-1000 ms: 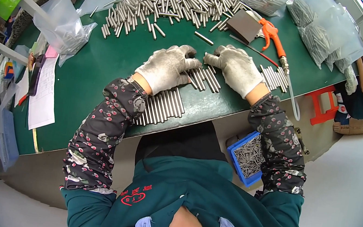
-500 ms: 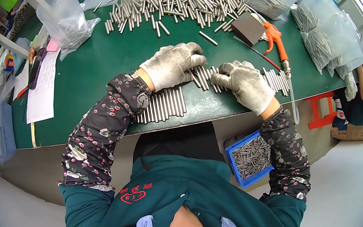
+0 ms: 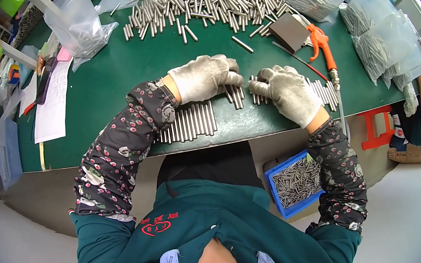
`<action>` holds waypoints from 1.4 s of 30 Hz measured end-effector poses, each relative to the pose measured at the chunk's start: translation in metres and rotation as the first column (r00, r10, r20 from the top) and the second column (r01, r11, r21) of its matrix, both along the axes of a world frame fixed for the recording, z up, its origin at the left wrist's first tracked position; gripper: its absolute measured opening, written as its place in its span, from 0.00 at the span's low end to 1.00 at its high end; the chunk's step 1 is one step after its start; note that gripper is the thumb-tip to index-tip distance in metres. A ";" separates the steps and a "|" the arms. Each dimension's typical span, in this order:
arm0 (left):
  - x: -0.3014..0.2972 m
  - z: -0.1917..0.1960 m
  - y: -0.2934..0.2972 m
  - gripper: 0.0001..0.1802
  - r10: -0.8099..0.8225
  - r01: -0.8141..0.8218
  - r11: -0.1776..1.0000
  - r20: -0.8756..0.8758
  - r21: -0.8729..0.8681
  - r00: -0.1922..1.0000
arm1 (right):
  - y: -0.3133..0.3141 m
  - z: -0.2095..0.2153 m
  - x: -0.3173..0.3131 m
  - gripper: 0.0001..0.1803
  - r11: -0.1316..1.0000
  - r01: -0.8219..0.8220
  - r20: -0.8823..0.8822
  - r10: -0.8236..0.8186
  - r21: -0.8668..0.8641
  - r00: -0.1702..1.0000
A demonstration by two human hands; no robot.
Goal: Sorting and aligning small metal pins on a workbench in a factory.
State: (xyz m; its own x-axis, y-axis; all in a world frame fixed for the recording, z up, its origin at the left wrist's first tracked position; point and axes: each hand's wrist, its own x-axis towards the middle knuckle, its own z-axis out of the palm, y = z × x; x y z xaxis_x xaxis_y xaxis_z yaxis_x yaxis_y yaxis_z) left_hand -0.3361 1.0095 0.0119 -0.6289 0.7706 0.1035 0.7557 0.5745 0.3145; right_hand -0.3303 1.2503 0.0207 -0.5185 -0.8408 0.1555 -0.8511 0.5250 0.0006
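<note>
My left hand (image 3: 203, 80), in a pale work glove, curls its fingers over a few steel pins (image 3: 235, 98) lying on the green table. Just right of it, my gloved right hand (image 3: 288, 95) has its bent fingers closed on another small group of pins (image 3: 254, 85). A narrow gap of bare table separates the two groups. Below my left wrist, a row of pins (image 3: 193, 122) lies side by side near the front edge. Beyond my right knuckles is another row of pins (image 3: 326, 93). My fingertips are partly hidden under the gloves.
A large heap of loose pins (image 3: 208, 0) covers the back. An orange air gun (image 3: 321, 46) lies beside a dark block (image 3: 289, 32). Bags of pins (image 3: 373, 44) stand right, near a seated person. A blue crate of pins (image 3: 294, 183) sits below the table edge.
My hands have drawn slightly apart, the right one shifting right with its pins. The gap between the two pin groups is wider.
</note>
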 end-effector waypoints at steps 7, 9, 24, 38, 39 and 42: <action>0.003 -0.003 0.000 0.16 -0.013 0.024 0.982 -0.055 0.188 0.998 | -0.006 -0.004 -0.002 0.20 0.994 -0.070 -0.013 0.069 -0.089 0.998; 0.002 -0.002 -0.005 0.13 0.052 -0.039 0.990 -0.096 0.132 0.994 | -0.007 0.003 -0.001 0.20 0.993 -0.099 -0.013 0.098 -0.070 0.995; 0.023 0.007 -0.012 0.08 0.142 -0.157 0.976 -0.105 -0.151 0.984 | -0.008 0.013 -0.001 0.23 0.980 -0.136 0.037 0.132 0.145 0.991; 0.044 0.022 0.023 0.17 0.624 -0.564 0.762 0.129 -0.318 0.771 | -0.012 0.017 0.027 0.16 0.938 0.334 0.182 -0.346 0.091 0.921; 0.045 0.021 0.024 0.17 0.600 -0.544 0.783 0.140 -0.301 0.788 | -0.014 0.009 0.029 0.19 0.921 0.387 0.112 -0.389 0.045 0.914; 0.039 0.015 0.020 0.18 0.559 -0.522 0.826 0.190 -0.211 0.807 | -0.028 0.012 0.038 0.21 0.855 0.514 0.147 -0.518 0.068 0.842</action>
